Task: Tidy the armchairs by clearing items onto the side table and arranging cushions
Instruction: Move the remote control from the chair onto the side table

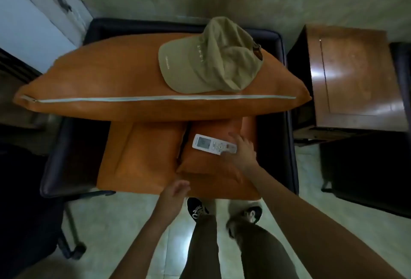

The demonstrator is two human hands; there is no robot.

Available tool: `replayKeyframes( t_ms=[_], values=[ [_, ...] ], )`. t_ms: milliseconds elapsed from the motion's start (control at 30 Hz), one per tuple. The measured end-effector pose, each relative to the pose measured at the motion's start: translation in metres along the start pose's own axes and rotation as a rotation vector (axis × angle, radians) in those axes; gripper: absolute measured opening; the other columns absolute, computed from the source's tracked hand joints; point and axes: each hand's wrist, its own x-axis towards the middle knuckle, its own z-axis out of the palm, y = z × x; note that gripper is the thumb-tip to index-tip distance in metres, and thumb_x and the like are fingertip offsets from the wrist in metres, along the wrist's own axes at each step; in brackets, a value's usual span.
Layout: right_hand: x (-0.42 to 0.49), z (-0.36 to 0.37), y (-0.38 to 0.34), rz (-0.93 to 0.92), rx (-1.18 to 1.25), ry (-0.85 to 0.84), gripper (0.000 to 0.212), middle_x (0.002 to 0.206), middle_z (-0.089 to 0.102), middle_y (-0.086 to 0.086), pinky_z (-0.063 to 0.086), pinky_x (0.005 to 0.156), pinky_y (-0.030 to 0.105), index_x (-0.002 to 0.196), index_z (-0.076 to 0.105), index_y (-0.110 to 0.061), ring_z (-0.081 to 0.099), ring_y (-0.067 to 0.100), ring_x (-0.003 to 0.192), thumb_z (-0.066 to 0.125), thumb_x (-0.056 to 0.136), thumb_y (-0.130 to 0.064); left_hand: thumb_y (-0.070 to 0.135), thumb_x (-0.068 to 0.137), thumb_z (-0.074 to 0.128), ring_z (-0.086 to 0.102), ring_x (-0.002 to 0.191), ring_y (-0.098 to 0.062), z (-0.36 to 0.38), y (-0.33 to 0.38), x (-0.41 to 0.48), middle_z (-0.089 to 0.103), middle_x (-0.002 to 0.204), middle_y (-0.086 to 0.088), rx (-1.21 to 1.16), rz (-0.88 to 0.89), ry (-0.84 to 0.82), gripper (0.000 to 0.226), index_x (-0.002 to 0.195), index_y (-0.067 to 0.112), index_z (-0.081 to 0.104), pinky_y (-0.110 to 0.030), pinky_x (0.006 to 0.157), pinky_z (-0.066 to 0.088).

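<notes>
Loosely spread and holding nothing, the left hand [175, 192] hovers nearest. Beyond it, the right hand [243, 152] pinches the end of a slim white remote control [211, 144] with a grey screen, lying on a small orange cushion [206, 163]. Farther back, an olive fabric cap [209, 60] sits on a long orange cushion [133, 83] in the dark armchair [275, 36].

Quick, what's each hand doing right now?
Left hand: open, holding nothing.
Right hand: pinching the end of the remote, which lies on a cushion.
</notes>
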Motion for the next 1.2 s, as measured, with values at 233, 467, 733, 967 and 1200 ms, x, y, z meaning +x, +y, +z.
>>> replayKeyframes(
  t_ms=[233, 467, 733, 967, 1200],
  values=[
    [0.026, 0.024, 0.011, -0.081, -0.153, -0.151, 0.084, 0.143, 0.034, 0.002, 0.039, 0.108, 0.051, 0.145, 0.031, -0.041, 0.032, 0.032, 0.133, 0.070, 0.074, -0.020, 0.030, 0.101, 0.059, 0.058, 0.112, -0.007, 0.001, 0.014, 0.032, 0.062, 0.120, 0.013, -0.006, -0.016, -0.002, 0.013, 0.109, 0.035, 0.067, -0.026, 0.090, 0.048],
    [0.033, 0.020, 0.020, -0.135, -0.120, -0.204, 0.068, 0.124, 0.039, -0.001, 0.040, 0.104, 0.030, 0.146, 0.038, -0.028, 0.040, 0.022, 0.124, 0.065, 0.084, -0.022, 0.034, 0.100, 0.059, 0.059, 0.117, -0.014, 0.013, 0.043, 0.042, 0.060, 0.127, 0.010, -0.017, -0.012, -0.002, 0.013, 0.110, 0.035, 0.068, -0.024, 0.090, 0.050],
    [-0.013, -0.066, 0.035, -0.116, 0.135, -0.110, 0.057, 0.117, 0.050, -0.019, 0.040, 0.073, 0.011, 0.135, 0.047, -0.042, 0.055, 0.000, 0.100, 0.070, 0.082, -0.046, 0.042, 0.099, 0.057, 0.057, 0.116, -0.001, 0.045, 0.118, 0.028, 0.063, 0.118, 0.029, 0.139, 0.102, -0.117, 0.017, 0.113, 0.047, 0.067, -0.031, 0.098, 0.050],
    [-0.067, -0.184, 0.073, -0.074, 0.255, 0.103, 0.062, 0.105, 0.055, -0.048, 0.046, 0.071, 0.009, 0.109, 0.036, -0.082, 0.058, -0.017, 0.098, 0.070, 0.072, -0.046, 0.035, 0.102, 0.054, 0.056, 0.107, 0.018, 0.098, 0.213, 0.005, 0.064, 0.117, 0.034, 0.301, 0.373, -0.179, 0.025, 0.116, 0.055, 0.056, -0.013, 0.087, 0.045],
    [-0.021, -0.293, 0.123, -0.057, 0.428, 0.261, 0.052, 0.106, 0.069, -0.025, 0.053, 0.070, 0.011, 0.113, 0.057, -0.059, 0.065, -0.010, 0.094, 0.081, 0.077, -0.032, 0.005, 0.094, 0.062, 0.058, 0.123, -0.006, 0.174, 0.305, 0.040, 0.061, 0.132, 0.013, 0.465, 0.707, -0.044, 0.038, 0.129, 0.022, 0.064, -0.029, 0.101, 0.050]
  ],
)
